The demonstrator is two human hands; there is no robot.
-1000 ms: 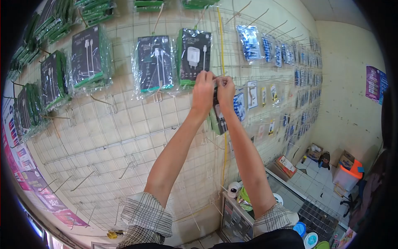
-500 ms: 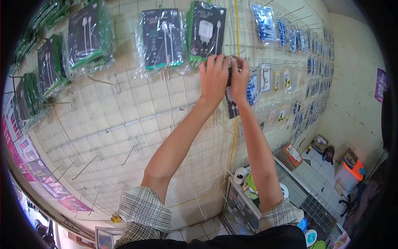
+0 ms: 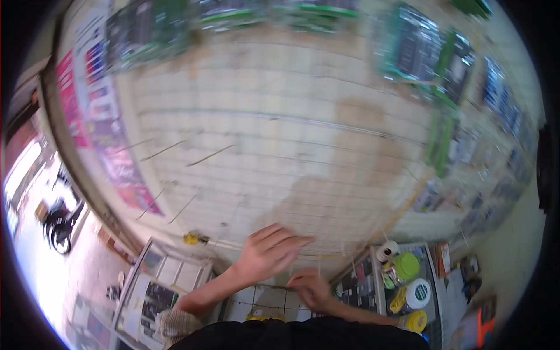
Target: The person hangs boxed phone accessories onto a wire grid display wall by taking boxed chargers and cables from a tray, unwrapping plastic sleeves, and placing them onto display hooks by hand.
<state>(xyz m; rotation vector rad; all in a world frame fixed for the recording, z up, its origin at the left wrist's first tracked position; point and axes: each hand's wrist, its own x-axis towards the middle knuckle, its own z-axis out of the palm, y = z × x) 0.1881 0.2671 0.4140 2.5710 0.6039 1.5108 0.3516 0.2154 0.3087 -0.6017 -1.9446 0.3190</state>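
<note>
My left hand point(image 3: 271, 252) is in front of the lower part of the wire grid point(image 3: 251, 169), fingers stretched to the right and holding nothing that I can see. Below and to the right of it, my right hand point(image 3: 313, 290) is close to my body; motion smears its fingers. The hands are apart. Plastic-wrapped cable packages point(image 3: 411, 46) with green edges hang along the top of the grid. A green-edged package point(image 3: 440, 140) hangs lower on the right, away from both hands.
Metal hooks point(image 3: 211, 155) stick out of the grid at the left. Below stand a glass display case point(image 3: 163, 265) and, on the right, another counter with a green-lidded jar point(image 3: 406, 265) and a white-lidded tub point(image 3: 417, 294). A motorcycle point(image 3: 60, 226) is outside the doorway.
Both hands have left the hanging packages and dropped low in front of my body. The view has swung left and downward, bringing the doorway and the left display case into sight.
</note>
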